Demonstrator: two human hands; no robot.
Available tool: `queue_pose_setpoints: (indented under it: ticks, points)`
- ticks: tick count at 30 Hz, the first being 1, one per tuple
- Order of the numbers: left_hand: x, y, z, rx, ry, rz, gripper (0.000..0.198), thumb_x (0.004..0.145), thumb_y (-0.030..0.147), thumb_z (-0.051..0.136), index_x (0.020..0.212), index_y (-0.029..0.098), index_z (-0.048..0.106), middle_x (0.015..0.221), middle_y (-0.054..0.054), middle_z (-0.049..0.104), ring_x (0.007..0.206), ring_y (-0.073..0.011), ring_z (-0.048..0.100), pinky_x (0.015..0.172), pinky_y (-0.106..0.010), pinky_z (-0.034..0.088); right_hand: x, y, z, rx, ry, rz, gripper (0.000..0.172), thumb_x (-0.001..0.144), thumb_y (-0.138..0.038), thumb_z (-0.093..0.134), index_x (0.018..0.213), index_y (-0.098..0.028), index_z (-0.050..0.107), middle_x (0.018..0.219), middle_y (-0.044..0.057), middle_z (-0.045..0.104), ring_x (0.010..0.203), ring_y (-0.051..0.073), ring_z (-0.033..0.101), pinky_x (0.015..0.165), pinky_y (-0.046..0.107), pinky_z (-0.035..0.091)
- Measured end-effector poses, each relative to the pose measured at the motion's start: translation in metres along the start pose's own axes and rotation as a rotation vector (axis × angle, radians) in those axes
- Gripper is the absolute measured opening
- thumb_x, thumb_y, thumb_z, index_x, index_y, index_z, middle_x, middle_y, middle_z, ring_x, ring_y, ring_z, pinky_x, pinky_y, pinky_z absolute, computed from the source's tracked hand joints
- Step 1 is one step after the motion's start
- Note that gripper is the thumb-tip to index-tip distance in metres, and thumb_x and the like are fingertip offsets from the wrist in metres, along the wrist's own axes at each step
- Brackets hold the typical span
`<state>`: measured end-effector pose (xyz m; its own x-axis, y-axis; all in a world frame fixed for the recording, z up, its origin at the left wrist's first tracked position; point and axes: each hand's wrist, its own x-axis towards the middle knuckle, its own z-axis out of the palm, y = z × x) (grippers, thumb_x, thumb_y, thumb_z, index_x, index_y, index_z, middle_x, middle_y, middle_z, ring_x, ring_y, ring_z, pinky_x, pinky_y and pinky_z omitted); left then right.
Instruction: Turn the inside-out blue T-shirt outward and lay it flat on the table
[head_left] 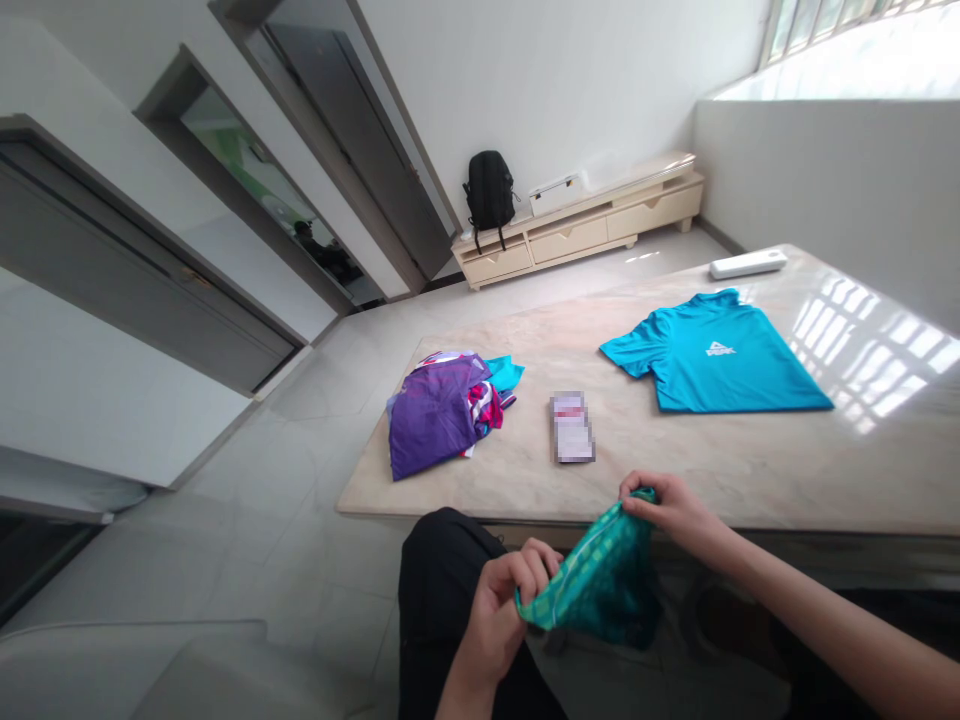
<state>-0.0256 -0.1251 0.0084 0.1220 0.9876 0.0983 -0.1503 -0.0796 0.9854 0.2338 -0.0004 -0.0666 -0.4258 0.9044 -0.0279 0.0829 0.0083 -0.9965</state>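
Note:
A green checked piece of clothing (600, 570) hangs between my two hands, just off the table's near edge and over my lap. My left hand (510, 600) is closed on its lower left end. My right hand (667, 505) pinches the upper right end at the table edge. The cloth droops in a fold below the stretched edge, so its full shape is hidden. On the table (525, 490) beyond lies a blue T-shirt (731, 360) with a white logo, one sleeve out to the left. A pile of crumpled clothes (435, 410), purple on top, lies at the left.
A phone (572, 428) with a blurred screen lies between the pile and the T-shirt. A white oblong object (748, 264) rests at the far right edge. Past the table, a low cabinet (570, 240) carries a black backpack (490, 190) and a white box (556, 194).

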Motion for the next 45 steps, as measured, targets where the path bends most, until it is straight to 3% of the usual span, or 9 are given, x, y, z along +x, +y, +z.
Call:
queue_pose_setpoints:
  ticks: [6,9,12,18,22,25,29,35,45]
  points:
    - [0.0,0.001,-0.015,-0.179,0.091,0.01,0.062,0.083,0.061,0.073,0.062,0.021,0.03,0.061,0.0,0.036,0.082,-0.0234,0.053,0.094,-0.048,0.048,0.005,-0.007,-0.016,0.008,0.039,-0.006,0.046,0.081,-0.063,0.073,0.088,-0.017,0.076,0.084,0.007,0.074,0.078,0.021,0.065,0.068,0.03,0.049]
    - [0.003,0.008,-0.024,-0.171,0.116,-0.027,0.05,0.09,0.049,0.065,0.065,0.02,0.034,0.077,-0.003,0.052,0.097,-0.0251,0.057,0.096,-0.044,0.046,0.008,-0.01,-0.029,0.004,0.099,-0.011,0.048,0.079,-0.064,0.075,0.089,-0.018,0.076,0.088,0.008,0.075,0.083,0.023,0.066,0.072,0.031,0.05]
    - [0.009,0.015,-0.033,0.218,0.022,-0.093,0.031,0.096,0.033,0.053,0.069,0.019,0.044,0.106,-0.009,0.062,0.106,-0.0265,0.058,0.094,-0.038,0.044,0.009,-0.017,-0.041,0.012,0.192,-0.017,0.049,0.078,-0.066,0.077,0.089,-0.018,0.075,0.09,0.009,0.075,0.083,0.023,0.066,0.069,0.03,0.05]
    - [0.016,-0.009,-0.04,0.949,-0.001,-0.18,0.045,0.103,0.038,0.044,0.062,0.02,0.046,0.062,0.0,0.048,0.062,-0.0157,0.047,0.063,-0.03,0.033,0.007,-0.024,-0.054,0.062,0.365,-0.013,0.052,0.07,-0.067,0.083,0.086,-0.019,0.076,0.088,0.01,0.075,0.079,0.023,0.067,0.065,0.029,0.052]
    - [0.016,-0.03,-0.021,1.012,0.033,-0.273,0.046,0.097,0.043,0.06,0.06,0.019,0.05,0.058,0.002,0.051,0.058,-0.0139,0.048,0.06,-0.028,0.031,0.005,-0.023,-0.054,0.053,0.359,-0.03,0.048,0.071,-0.064,0.084,0.085,-0.019,0.076,0.087,0.009,0.076,0.078,0.022,0.068,0.065,0.029,0.053]
    - [0.017,-0.034,0.01,0.869,-0.043,-0.27,0.022,0.094,0.042,0.067,0.093,0.02,0.069,0.09,-0.003,0.071,0.081,-0.0182,0.064,0.069,-0.027,0.045,0.0,-0.028,-0.042,-0.024,0.258,-0.084,0.041,0.074,-0.059,0.084,0.082,-0.019,0.077,0.083,0.008,0.077,0.079,0.022,0.07,0.069,0.03,0.054]
    - [0.028,-0.036,0.056,0.724,-0.035,-0.14,0.072,0.083,0.038,0.081,0.147,0.024,0.051,0.148,-0.011,0.058,0.134,-0.0264,0.055,0.108,-0.035,0.047,-0.012,-0.036,-0.017,-0.108,0.019,-0.114,0.032,0.078,-0.051,0.083,0.083,-0.019,0.078,0.08,0.006,0.077,0.077,0.021,0.071,0.072,0.03,0.055]
    - [0.042,-0.043,0.077,0.704,0.029,-0.122,0.013,0.09,0.019,0.07,0.101,0.021,0.077,0.097,-0.004,0.078,0.091,-0.0221,0.071,0.083,-0.031,0.051,-0.017,-0.037,-0.014,-0.187,-0.119,-0.092,0.02,0.085,-0.041,0.077,0.087,-0.021,0.079,0.084,0.003,0.08,0.08,0.02,0.074,0.074,0.029,0.054]
    - [0.039,-0.074,0.06,1.036,-0.073,-0.271,0.021,0.088,0.012,0.053,0.093,0.021,0.071,0.099,-0.004,0.074,0.097,-0.0206,0.067,0.081,-0.026,0.045,-0.022,-0.044,-0.021,-0.255,-0.11,-0.152,0.014,0.09,-0.036,0.072,0.091,-0.026,0.082,0.088,0.0,0.082,0.082,0.019,0.077,0.076,0.027,0.057]
